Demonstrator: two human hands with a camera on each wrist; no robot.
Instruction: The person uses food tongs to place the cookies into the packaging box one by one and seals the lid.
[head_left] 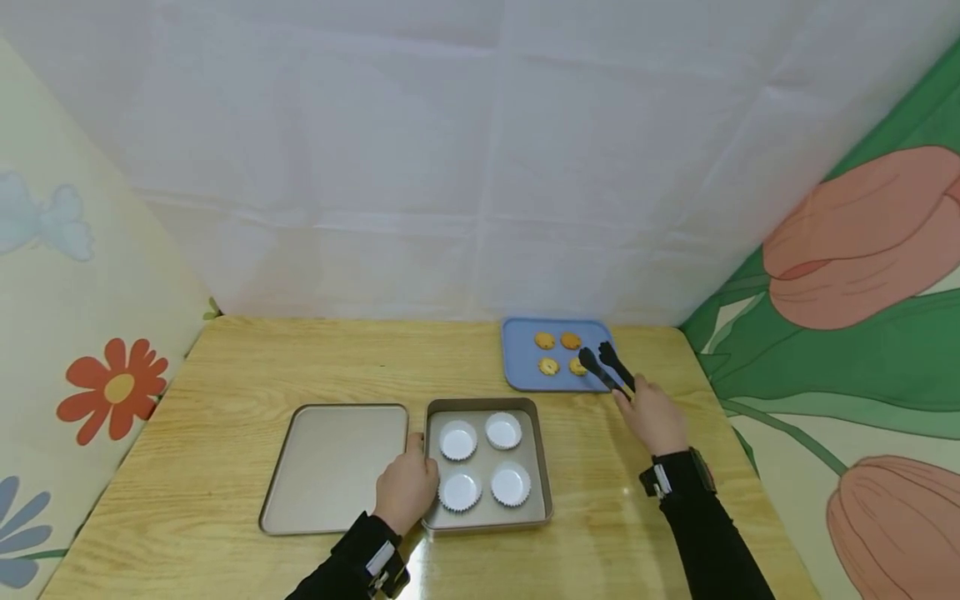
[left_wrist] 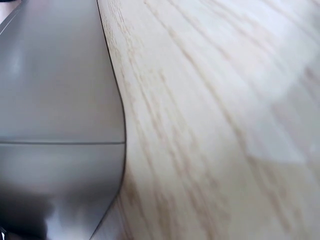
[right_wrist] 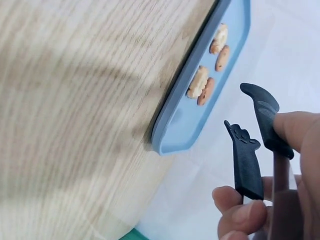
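A square metal baking pan [head_left: 546, 500] holds several white fluted paper cups [head_left: 511, 484]. My left hand [head_left: 407, 490] grips its left wall; the left wrist view shows the pan's outer side [left_wrist: 60, 90] close up, and most of the fingers are hidden there. My right hand [head_left: 655, 417] holds black-tipped tongs [head_left: 617, 363], their jaws spread apart, over the right part of a blue tray [head_left: 517, 371]. Several small cookies [head_left: 548, 367] lie on that tray, some pale and some browner. In the right wrist view the tong tips hang above and apart from the cookies [right_wrist: 199, 81].
A flat, shallow metal tray [head_left: 337, 467] lies left of the pan, close beside it. All of this stands on a wooden table [head_left: 225, 375]. A white sheet [head_left: 375, 167] hangs behind, with flower-patterned panels [head_left: 847, 350] at both sides.
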